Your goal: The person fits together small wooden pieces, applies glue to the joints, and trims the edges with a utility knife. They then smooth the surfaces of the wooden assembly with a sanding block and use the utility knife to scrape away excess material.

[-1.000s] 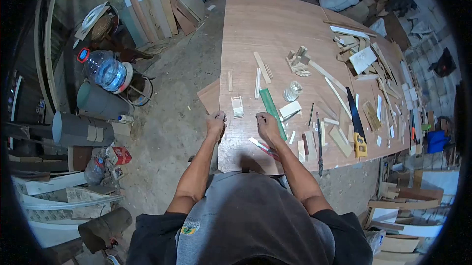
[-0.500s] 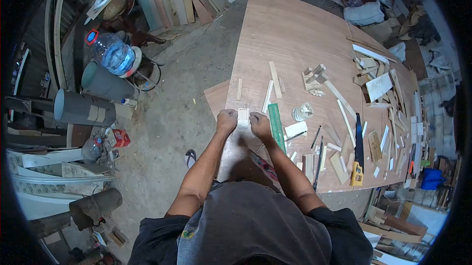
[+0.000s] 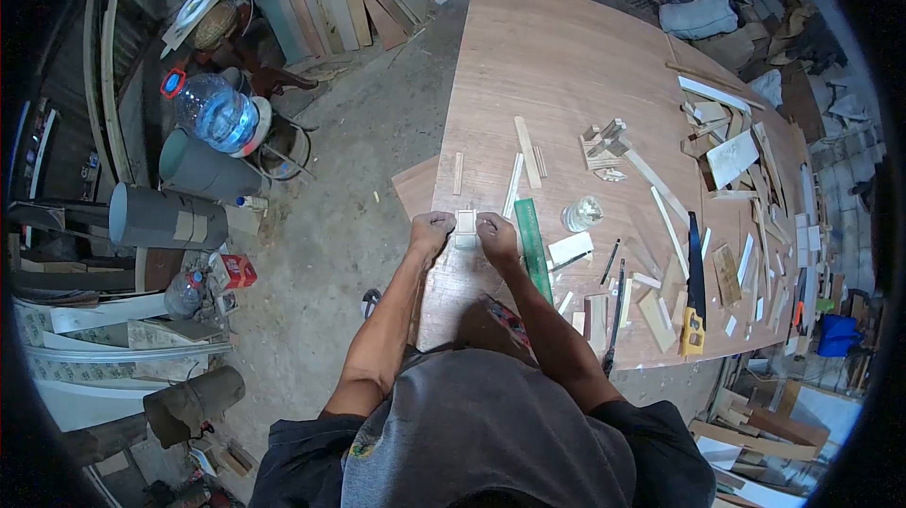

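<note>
A small pale wooden frame point(image 3: 465, 222), box-like in outline, is between my two hands near the left edge of the plywood tabletop. On its left side my left hand point(image 3: 433, 233) is closed, fingertips pressed to the wood. My right hand point(image 3: 498, 238) grips the opposite side, its fingers curled in. Just right of that hand lies a green ruler point(image 3: 533, 242). Beyond the frame are a short wooden strip point(image 3: 459, 173) and a longer thin one point(image 3: 514, 184). Fine detail of the fingertips is too small to make out.
Right of the ruler stand a clear jar point(image 3: 582, 215) and a white block point(image 3: 570, 249). A handsaw point(image 3: 695, 291) with a yellow handle lies farther right, near offcuts point(image 3: 731, 159). On the left, a large water bottle point(image 3: 215, 113) rests on a stool.
Both hands stay at the sides of the small frame, which appears slightly more tilted toward me. The view has shifted a little; nothing was let go.
</note>
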`<action>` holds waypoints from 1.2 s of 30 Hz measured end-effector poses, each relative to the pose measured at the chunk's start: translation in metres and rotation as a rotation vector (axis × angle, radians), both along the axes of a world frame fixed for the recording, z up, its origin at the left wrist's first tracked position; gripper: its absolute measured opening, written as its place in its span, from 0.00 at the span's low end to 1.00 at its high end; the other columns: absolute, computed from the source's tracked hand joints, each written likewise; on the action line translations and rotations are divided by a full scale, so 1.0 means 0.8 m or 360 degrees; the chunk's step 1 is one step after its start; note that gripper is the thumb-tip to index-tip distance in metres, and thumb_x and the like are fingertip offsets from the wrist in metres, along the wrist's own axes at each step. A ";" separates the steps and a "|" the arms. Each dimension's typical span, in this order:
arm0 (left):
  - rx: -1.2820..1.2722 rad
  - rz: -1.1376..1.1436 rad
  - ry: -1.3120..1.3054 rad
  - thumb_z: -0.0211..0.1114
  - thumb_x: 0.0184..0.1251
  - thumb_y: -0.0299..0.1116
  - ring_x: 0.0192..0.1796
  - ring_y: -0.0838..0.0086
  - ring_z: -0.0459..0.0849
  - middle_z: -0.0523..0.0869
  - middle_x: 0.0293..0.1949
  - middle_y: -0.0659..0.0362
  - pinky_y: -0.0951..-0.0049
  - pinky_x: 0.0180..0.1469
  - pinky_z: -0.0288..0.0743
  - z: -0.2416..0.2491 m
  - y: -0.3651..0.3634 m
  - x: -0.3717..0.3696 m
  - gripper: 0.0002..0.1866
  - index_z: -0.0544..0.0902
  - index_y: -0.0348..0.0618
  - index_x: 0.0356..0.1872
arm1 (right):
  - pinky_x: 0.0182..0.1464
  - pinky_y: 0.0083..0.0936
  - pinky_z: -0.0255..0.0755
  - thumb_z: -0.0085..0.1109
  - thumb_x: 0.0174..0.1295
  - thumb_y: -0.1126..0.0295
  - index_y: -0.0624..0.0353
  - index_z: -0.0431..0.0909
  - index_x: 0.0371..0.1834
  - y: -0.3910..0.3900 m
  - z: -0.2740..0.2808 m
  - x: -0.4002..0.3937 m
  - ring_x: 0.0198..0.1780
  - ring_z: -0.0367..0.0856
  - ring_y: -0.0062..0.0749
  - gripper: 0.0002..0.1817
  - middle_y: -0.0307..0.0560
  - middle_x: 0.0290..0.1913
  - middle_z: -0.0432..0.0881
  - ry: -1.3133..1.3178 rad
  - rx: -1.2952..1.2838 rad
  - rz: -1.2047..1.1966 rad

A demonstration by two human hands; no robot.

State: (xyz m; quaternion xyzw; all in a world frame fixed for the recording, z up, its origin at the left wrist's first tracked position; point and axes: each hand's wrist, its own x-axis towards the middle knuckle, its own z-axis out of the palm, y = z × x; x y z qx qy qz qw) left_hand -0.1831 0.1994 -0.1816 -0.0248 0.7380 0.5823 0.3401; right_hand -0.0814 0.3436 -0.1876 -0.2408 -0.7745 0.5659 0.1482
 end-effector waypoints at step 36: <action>0.1156 -0.0079 -0.0691 0.63 0.74 0.36 0.53 0.66 0.88 0.86 0.53 0.48 0.68 0.54 0.86 0.235 -0.079 0.119 0.23 0.76 0.29 0.62 | 0.40 0.20 0.76 0.51 0.71 0.80 0.64 0.73 0.54 -0.034 0.271 0.147 0.37 0.80 0.22 0.11 0.46 0.39 0.84 0.0360 -0.0464 0.0061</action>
